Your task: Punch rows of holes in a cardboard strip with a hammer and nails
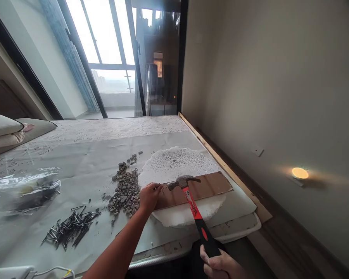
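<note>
My left hand [149, 197] rests at the left end of a brown board strip [203, 188], its thumb and fingers pinched on what looks like a nail, of which only a little shows. My right hand [218, 263] grips the black lower handle of a claw hammer [193, 205] with a red upper shaft. The metal head is over the strip, just right of my left fingertips. Under the strip lies a rough white foam slab [177, 162]. Left of it spreads a heap of grey gravel [125, 192]. A pile of nails [71, 226] lies further left.
A clear plastic bag [23, 190] sits on the grey sheet [84, 162] at the left. A white device with a cable [54, 269] is at the lower left corner. Folded bedding [6, 133] lies behind. A wooden edge rail [218, 161] runs along the right, beside the wall.
</note>
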Demonstrator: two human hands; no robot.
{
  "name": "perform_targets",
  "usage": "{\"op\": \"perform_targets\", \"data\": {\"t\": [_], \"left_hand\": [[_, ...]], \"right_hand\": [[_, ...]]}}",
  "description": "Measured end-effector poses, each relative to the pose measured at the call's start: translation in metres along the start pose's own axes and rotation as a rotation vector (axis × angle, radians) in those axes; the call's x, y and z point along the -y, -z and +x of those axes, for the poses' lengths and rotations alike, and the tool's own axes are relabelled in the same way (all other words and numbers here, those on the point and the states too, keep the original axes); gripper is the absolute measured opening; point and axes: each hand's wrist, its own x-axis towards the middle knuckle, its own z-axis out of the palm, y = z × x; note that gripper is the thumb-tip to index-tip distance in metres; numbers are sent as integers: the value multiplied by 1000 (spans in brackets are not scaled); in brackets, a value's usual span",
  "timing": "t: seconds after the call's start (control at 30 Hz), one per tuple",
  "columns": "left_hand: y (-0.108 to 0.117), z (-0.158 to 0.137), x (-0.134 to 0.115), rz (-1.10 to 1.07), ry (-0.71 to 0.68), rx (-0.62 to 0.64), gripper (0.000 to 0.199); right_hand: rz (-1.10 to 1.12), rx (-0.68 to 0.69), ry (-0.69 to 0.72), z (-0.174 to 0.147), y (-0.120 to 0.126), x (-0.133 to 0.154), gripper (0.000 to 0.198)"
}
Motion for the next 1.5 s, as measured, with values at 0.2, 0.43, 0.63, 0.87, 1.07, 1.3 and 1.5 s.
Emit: {"op": "perform_targets", "data": {"t": [0.2,0.43,0.63,0.87,1.07,1.3,1.5], "left_hand": [[-4,-3,0,102,-21,40,21],[-7,-8,-4,166,-26,62,24],[-5,-14,-8,209,8,72,24],[-7,-15,-7,211,19,60,26],[-8,-20,-2,222,-22,67,25],[-13,-20,4,213,-32,62,26],[-13,-21,4,192,-40,75,27]], "right_hand": [[59,-120,11,-4,-1,-9,30],[-77,-237,-5,-2,3,-20,34],[-532,-425,63,-5,-18,5,42],[-833,-451,-38,2,-45,26,35],[-886,-474,-26,6,-53,26,32],[-858,-525,-45,12,-47,23,42],[-909,-525,1,10,-51,28,38]]}}
